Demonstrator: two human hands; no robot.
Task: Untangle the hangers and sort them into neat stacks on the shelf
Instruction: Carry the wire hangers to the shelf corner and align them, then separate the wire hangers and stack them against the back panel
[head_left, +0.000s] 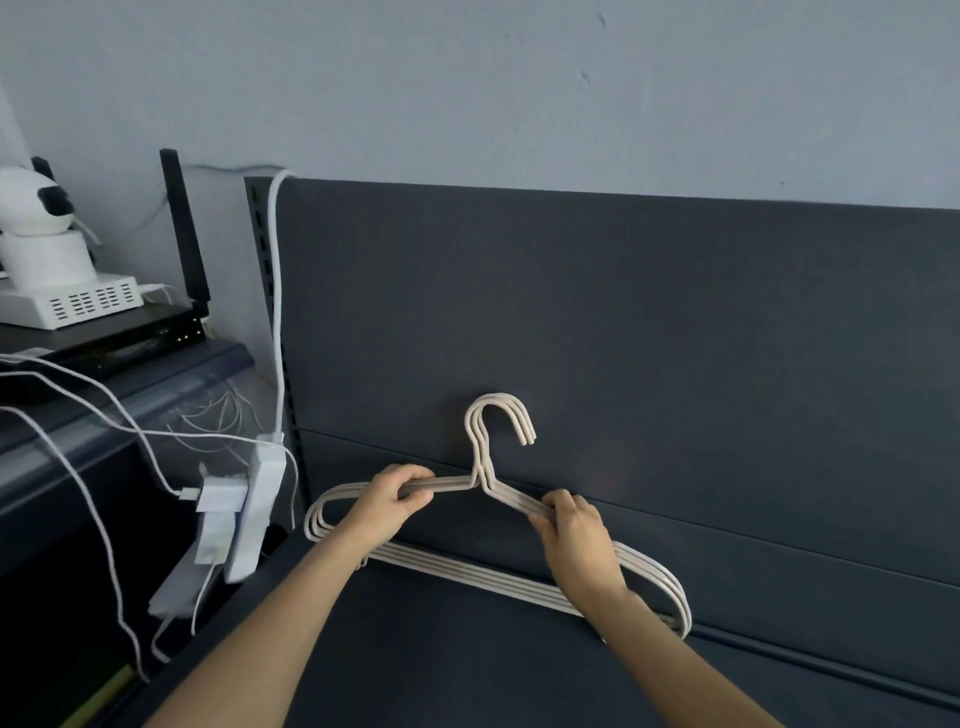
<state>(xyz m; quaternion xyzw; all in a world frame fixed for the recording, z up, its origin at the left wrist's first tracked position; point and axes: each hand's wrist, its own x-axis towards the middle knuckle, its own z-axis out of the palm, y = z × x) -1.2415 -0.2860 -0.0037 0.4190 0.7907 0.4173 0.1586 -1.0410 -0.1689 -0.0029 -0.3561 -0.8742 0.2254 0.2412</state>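
Observation:
A bundle of three cream hangers (485, 577) stands upright against the dark back panel of the shelf (467, 665), hooks pointing up and lined together. My left hand (397, 496) grips the bundle's left shoulder bars, fingers curled over them. On the right shoulder bars my right hand (574, 535) pinches the bundle close to the neck. The bottom bars rest near the joint of shelf and back panel.
A white power strip (254, 512) with plugs and cables hangs at the shelf's left edge. Further left, a white camera (39, 228) and a router (130, 338) sit on a neighbouring shelf. A pale wall rises behind the panel.

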